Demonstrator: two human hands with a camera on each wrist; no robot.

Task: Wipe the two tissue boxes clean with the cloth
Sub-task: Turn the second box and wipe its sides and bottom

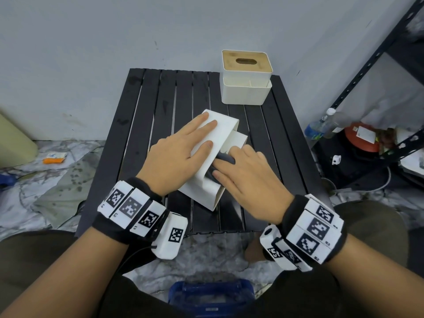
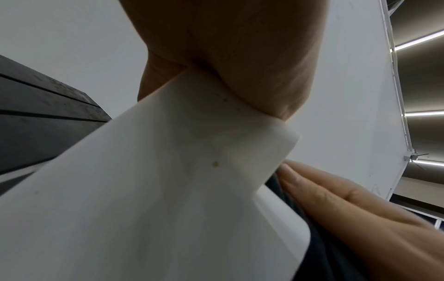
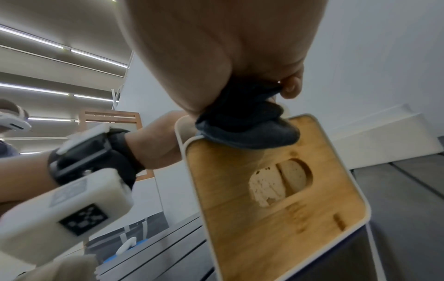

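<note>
left hand (image 1: 181, 152) flat on tipped tissue box (image 1: 226, 128); right hand (image 1: 246, 173) presses cloth (image 1: 226, 158) onto it

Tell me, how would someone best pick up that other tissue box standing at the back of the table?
Probably from above, a hand spanning the upper white walls of the upright tissue box just under its wooden lid. It stands upright, its top is free, and the wall close behind blocks a rear approach.
</note>
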